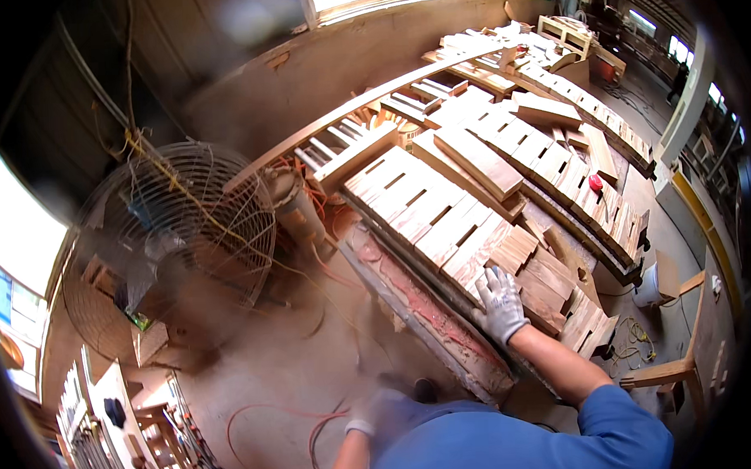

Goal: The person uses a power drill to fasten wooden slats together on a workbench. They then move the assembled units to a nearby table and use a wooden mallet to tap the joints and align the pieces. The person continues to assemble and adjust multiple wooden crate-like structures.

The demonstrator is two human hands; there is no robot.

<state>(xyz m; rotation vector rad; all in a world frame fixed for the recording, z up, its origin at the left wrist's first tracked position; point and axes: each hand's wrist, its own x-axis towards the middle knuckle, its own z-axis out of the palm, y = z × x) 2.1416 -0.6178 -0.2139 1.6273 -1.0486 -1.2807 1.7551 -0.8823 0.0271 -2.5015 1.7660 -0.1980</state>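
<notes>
Up on the bench, the right hand (502, 303) in a grey work glove lies flat, fingers spread, on the near end of the pale slatted wooden pallet (441, 220), whose length runs away up-left; the blurred left hand (373, 412), grip unreadable, hangs low, farther off.

Worn at head height, looking steeply down and a little forward over the wearer's own blue-sleeved shoulders, with a fisheye bend that curves every straight edge toward a dark round rim. Close to the gloved right hand (502, 304) resting on the slatted wooden pallet (428, 212) just right of centre and to the blurred gloved left hand (373, 412) low near the bottom edge; farther from the big wire-caged fan (173, 241) at left and the long bench of stacked boards (545, 104) running off to the upper right. Single view only, so no overlap with any other.
</notes>
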